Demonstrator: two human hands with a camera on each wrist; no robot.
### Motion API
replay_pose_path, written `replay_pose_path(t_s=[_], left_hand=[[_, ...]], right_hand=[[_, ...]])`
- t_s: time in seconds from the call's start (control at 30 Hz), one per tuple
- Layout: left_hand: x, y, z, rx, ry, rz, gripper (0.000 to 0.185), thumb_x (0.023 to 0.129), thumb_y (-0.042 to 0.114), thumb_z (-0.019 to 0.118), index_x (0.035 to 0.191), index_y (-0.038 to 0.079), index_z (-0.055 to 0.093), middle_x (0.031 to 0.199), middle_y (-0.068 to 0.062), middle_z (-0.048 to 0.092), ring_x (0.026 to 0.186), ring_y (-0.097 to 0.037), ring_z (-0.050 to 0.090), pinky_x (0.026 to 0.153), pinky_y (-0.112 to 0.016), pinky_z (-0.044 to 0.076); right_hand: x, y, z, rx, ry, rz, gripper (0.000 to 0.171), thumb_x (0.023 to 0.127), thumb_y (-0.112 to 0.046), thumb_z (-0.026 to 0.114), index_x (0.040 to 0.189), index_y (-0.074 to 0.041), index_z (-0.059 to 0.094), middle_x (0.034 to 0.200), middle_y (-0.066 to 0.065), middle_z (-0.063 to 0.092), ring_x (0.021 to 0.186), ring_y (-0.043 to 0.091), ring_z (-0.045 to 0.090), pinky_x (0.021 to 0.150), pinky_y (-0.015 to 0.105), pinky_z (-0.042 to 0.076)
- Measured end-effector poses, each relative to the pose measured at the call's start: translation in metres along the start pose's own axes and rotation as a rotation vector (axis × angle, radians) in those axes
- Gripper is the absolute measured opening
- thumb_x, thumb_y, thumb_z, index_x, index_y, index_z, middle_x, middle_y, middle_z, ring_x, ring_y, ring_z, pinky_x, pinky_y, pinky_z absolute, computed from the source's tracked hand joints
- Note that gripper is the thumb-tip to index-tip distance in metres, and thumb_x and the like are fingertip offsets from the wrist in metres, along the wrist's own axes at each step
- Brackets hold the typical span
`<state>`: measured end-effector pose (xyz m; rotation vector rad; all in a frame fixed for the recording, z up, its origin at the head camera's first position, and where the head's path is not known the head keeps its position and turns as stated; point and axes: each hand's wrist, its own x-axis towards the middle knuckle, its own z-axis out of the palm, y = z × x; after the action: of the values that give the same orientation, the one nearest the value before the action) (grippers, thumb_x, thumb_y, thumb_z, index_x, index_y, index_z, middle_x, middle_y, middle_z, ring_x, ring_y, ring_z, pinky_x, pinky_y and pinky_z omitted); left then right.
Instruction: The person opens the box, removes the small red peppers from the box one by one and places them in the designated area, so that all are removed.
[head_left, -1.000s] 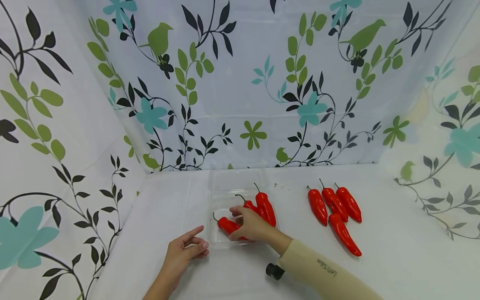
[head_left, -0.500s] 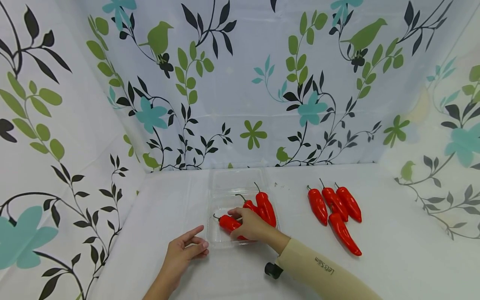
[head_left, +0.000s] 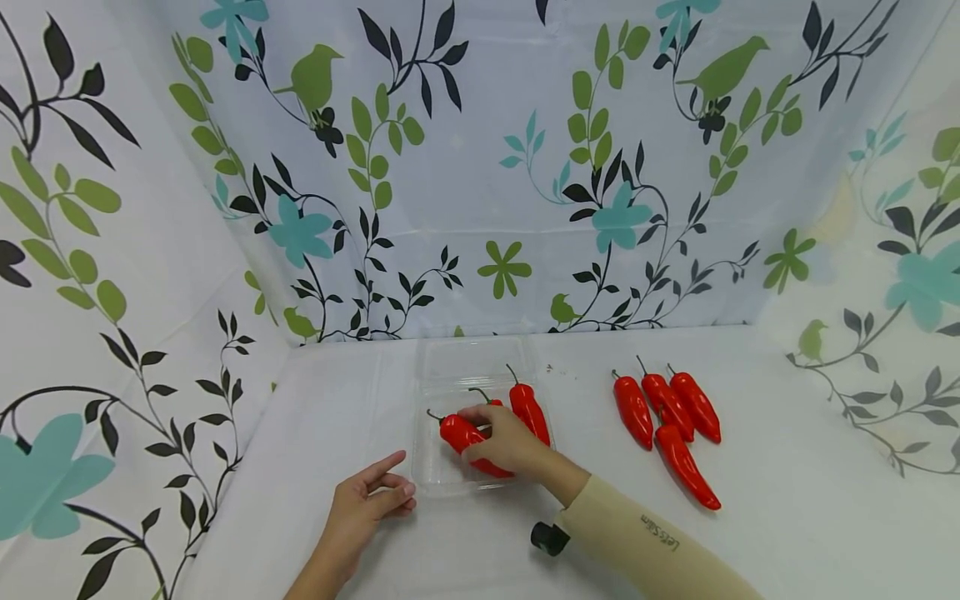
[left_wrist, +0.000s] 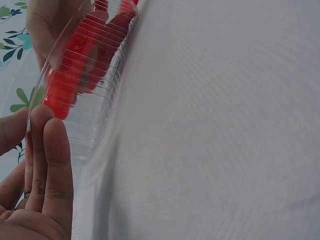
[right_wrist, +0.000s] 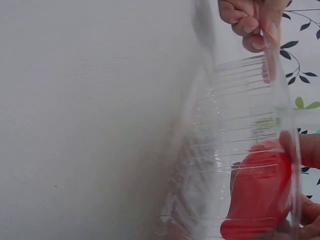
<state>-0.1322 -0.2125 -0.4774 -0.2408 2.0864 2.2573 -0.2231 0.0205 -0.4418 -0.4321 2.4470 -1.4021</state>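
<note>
My right hand (head_left: 513,442) reaches into a clear plastic container (head_left: 423,479) and grips a red chili pepper (head_left: 459,433) with a thin dark stem. Thumb and fingers lie on either side of it. The same pepper (right_wrist: 257,195) shows through the ribbed clear wall in the right wrist view. Two more red peppers lie behind it in the container, one of them (head_left: 528,411) along the right side, the other partly hidden by the hand. At the container's front left corner, my left hand (head_left: 367,500) pinches the rim between thumb and fingers, as the left wrist view shows.
The container's clear lid (head_left: 476,358) lies folded back behind it. Several loose red peppers (head_left: 684,467) are grouped on the white cloth to the right. A black cylindrical piece (head_left: 550,539) sits by the right sleeve. Patterned cloth (head_left: 450,167) hangs behind and at both sides.
The gripped pepper has shifted slightly back and up in the head view with the right hand, and more of it shows. My left hand stays at the container's corner.
</note>
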Motion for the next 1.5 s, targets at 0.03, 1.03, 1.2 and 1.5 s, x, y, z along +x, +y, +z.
replay_pose_path(t_s=[0.03,1.03,1.2,1.5], left_hand=[[0.0,0.0,0.0,0.003,0.001,0.0,0.061,0.086,0.0,0.078,0.143,0.0,0.055,0.094,-0.015,0.065,0.081,-0.028,0.072,0.078,-0.037,0.063],[0.0,0.001,-0.002,0.033,-0.005,-0.007,0.061,0.088,0.002,0.077,0.144,-0.001,0.053,0.096,-0.013,0.065,0.083,-0.029,0.072,0.079,-0.037,0.063],[0.0,0.0,-0.002,0.03,-0.006,-0.002,0.061,0.088,0.002,0.077,0.144,-0.001,0.053,0.096,-0.013,0.065,0.083,-0.029,0.072,0.079,-0.037,0.063],[-0.001,0.001,-0.002,0.021,-0.023,0.002,0.062,0.087,0.001,0.078,0.144,0.0,0.054,0.097,-0.014,0.065,0.083,-0.029,0.072,0.08,-0.037,0.062]], right_hand=[[0.0,-0.001,-0.001,0.01,-0.001,-0.004,0.065,0.08,-0.014,0.086,0.139,-0.015,0.059,0.127,0.003,0.062,0.116,0.028,0.056,0.087,0.047,0.059],[-0.01,-0.016,-0.026,0.832,-0.142,0.095,0.067,0.088,-0.006,0.075,0.148,-0.008,0.046,0.145,0.015,0.048,0.131,0.035,0.047,0.098,0.044,0.055],[-0.014,-0.021,-0.03,0.857,-0.136,0.1,0.067,0.087,-0.005,0.074,0.148,-0.009,0.044,0.144,0.015,0.049,0.131,0.036,0.047,0.096,0.044,0.056],[-0.023,-0.021,-0.039,0.807,-0.095,0.092,0.071,0.084,-0.004,0.076,0.147,-0.013,0.046,0.146,0.013,0.048,0.133,0.037,0.044,0.094,0.045,0.057]])
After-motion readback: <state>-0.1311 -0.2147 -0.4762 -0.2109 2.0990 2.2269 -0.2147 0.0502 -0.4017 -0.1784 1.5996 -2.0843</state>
